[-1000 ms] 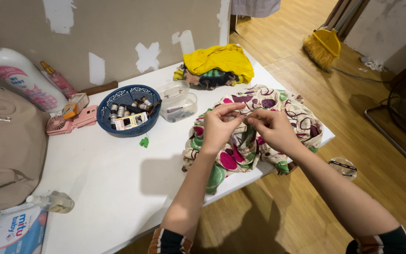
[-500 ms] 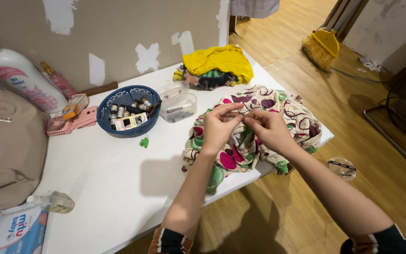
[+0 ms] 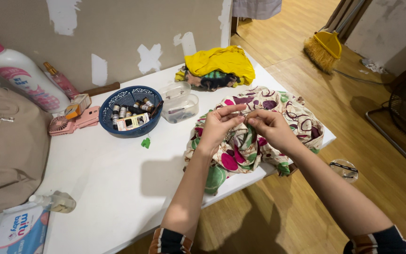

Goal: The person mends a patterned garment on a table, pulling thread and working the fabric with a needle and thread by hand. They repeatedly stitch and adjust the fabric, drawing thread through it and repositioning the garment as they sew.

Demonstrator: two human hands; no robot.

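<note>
Two hands: both meet above the patterned cloth, fingertips pinched together at the same spot.
Left hand: grip clenched in a pinch on something very thin held between thumb and forefinger; too small to tell what it is.
Right hand: grip also clenched in a pinch, fingertips touching those of the left hand, on the same tiny thing or a fold of the cloth; I cannot tell which.
Patterned cloth: cream with maroon, pink and green shapes, bunched at the table's 3 o'clock edge, partly hanging over the front edge, just under both hands.
Table: white, set against a patched wall.
Blue basket: at 10 o'clock from the hands, holding small bottles.
Clear box: just beside the basket, toward 3 o'clock of it.
Yellow cloth: folded pile at 12 o'clock from the hands.
Green scrap: small, on the table at 6 o'clock from the basket.
Beige bag: at the table's 9 o'clock end.
Broom: lies on the wooden floor at 1 o'clock.
</note>
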